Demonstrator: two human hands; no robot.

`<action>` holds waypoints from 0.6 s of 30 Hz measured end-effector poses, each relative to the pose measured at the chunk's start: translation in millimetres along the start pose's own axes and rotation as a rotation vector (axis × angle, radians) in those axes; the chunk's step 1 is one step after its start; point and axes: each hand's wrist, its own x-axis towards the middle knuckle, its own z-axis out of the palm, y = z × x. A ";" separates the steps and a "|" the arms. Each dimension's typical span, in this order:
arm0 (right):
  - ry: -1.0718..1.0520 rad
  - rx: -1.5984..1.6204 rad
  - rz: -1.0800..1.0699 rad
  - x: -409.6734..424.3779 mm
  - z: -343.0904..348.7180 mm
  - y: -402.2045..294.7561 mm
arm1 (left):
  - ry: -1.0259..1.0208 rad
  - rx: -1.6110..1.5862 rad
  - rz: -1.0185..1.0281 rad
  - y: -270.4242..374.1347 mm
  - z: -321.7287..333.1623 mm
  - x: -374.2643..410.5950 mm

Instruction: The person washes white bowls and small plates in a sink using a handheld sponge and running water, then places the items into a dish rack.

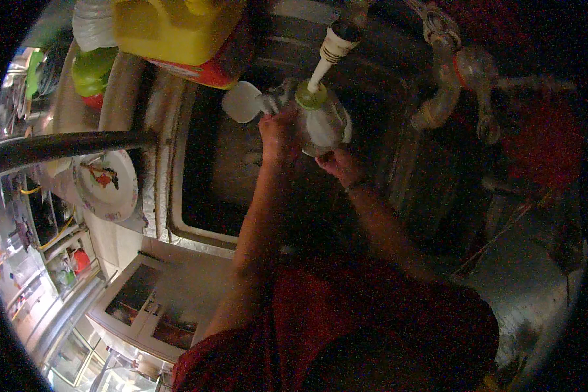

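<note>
Over the dark sink, my left hand [277,132] is closed at a white round-headed utensil [243,102], perhaps a ladle or scoop. The fingers and the grey part beside them are blurred. To its right, my right hand [340,164] grips the lower edge of a pale, partly see-through vessel [326,130], probably a bowl. A white tap extension [333,46] with a green nozzle [310,95] hangs directly above the vessel and hides part of it. Dim light leaves the space between the hands unclear.
A yellow jug [181,34] with a red label stands at the sink's far left corner. Left of the sink [174,206], a patterned plate [105,196] bears food scraps below a dark bar [68,149]. Pale pipework [441,93] is at the right, and a cabinet [147,294] lies lower left.
</note>
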 end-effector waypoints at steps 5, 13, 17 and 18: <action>-0.426 0.259 0.257 30.6 -9.0 -77.4 | -0.218 0.443 0.238 -2.4 17.3 -6.8; -0.012 -0.032 0.186 -3.5 31.5 -74.6 | -0.423 0.702 0.360 -6.7 -32.9 11.7; 0.147 0.011 -0.079 -27.4 62.6 -35.1 | -0.032 0.181 0.120 -60.8 45.4 5.7; 0.133 -0.031 -0.096 -25.5 59.4 -39.3 | 0.013 0.151 0.097 -79.1 72.5 -3.9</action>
